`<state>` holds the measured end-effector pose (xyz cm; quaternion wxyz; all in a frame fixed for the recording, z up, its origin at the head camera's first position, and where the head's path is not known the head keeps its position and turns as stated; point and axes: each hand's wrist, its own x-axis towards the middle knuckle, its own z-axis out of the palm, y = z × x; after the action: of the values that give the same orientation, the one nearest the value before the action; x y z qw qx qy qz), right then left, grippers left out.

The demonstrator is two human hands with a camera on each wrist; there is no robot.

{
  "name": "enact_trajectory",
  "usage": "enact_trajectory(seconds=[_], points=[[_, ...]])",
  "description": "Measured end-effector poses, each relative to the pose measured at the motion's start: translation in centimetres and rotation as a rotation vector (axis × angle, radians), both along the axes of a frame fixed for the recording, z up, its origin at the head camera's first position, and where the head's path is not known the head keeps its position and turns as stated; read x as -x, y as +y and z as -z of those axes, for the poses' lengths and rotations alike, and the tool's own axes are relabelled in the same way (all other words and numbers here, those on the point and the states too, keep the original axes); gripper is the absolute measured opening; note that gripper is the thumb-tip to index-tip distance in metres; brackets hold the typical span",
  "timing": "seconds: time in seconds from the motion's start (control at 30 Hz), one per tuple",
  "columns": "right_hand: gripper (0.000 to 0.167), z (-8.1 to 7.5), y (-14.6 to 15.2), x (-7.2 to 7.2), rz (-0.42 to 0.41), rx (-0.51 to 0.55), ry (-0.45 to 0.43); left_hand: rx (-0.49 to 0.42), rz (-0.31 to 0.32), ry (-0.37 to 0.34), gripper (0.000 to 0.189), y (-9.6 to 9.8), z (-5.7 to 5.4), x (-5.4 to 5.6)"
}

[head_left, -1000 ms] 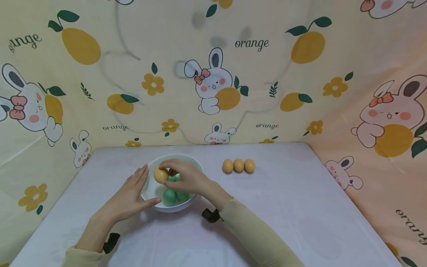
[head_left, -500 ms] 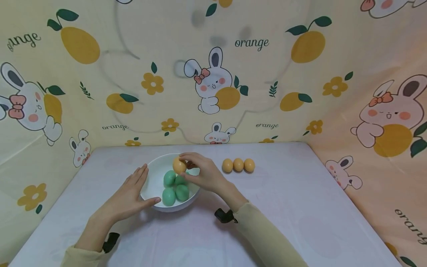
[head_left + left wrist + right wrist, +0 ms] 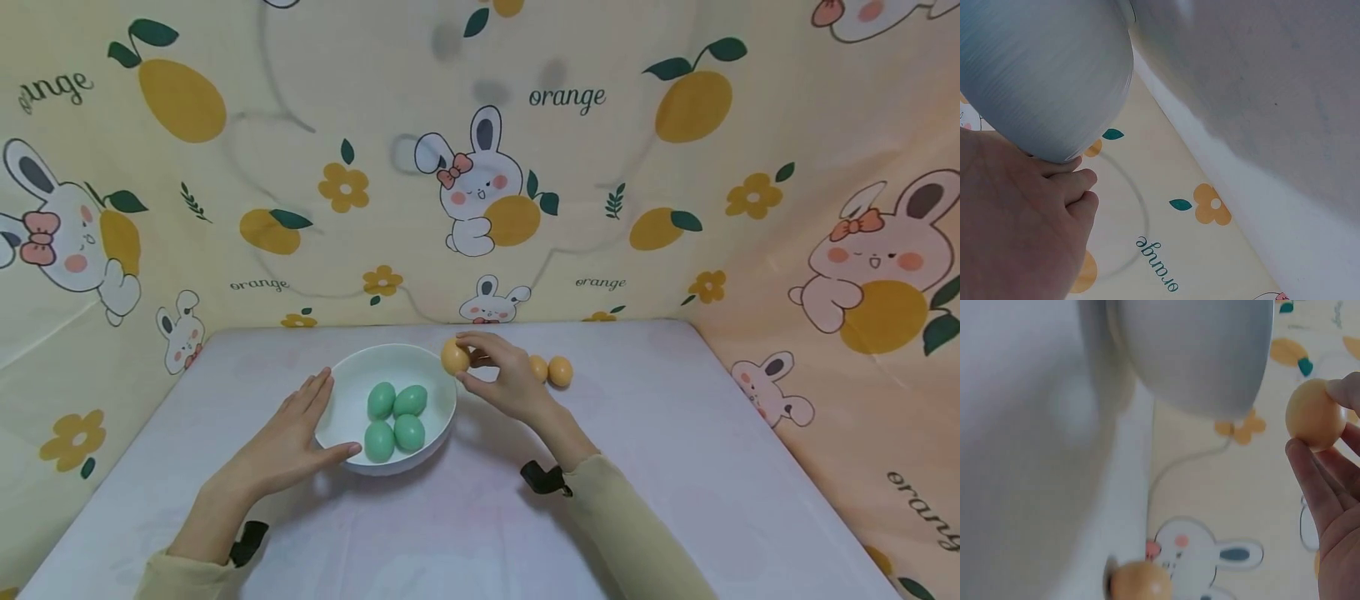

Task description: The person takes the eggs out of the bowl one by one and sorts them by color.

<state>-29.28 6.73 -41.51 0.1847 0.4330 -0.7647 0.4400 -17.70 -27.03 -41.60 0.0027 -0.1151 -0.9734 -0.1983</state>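
Note:
In the head view a white bowl (image 3: 341, 417) holds several green eggs (image 3: 395, 422) grouped on its bottom. My left hand (image 3: 288, 446) rests on the bowl's left side, fingers straight along the wall and thumb over the near rim. The left wrist view shows that hand (image 3: 1022, 212) against the bowl's outer wall (image 3: 1054, 75). Just beyond the bowl's right rim, my right hand (image 3: 510, 379) pinches an orange-yellow egg (image 3: 453, 357) between thumb and fingertips. The right wrist view has this egg (image 3: 1313, 415) raised beside the bowl.
Two orange-yellow eggs (image 3: 560, 372) show on the white-covered table (image 3: 675, 433), right of the bowl; my right hand hides part of that row. A patterned cloth (image 3: 585, 183) stands behind the table as a backdrop.
My right hand has carried the orange-yellow egg from over the bowl rightwards, past its rim, uncovering the green eggs. My left hand has stayed on the bowl.

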Motion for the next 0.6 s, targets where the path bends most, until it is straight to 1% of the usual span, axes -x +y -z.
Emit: enact_trajectory(seconds=[0.3, 0.6], points=[[0.047, 0.6, 4.0, 0.7, 0.076, -0.016, -0.055, 0.0, -0.004, -0.002, 0.119, 0.0, 0.2, 0.1], [0.05, 1.2, 8.0, 1.7, 0.139, -0.024, -0.019, -0.006, 0.006, 0.015, 0.119, 0.0, 0.2, 0.0]])
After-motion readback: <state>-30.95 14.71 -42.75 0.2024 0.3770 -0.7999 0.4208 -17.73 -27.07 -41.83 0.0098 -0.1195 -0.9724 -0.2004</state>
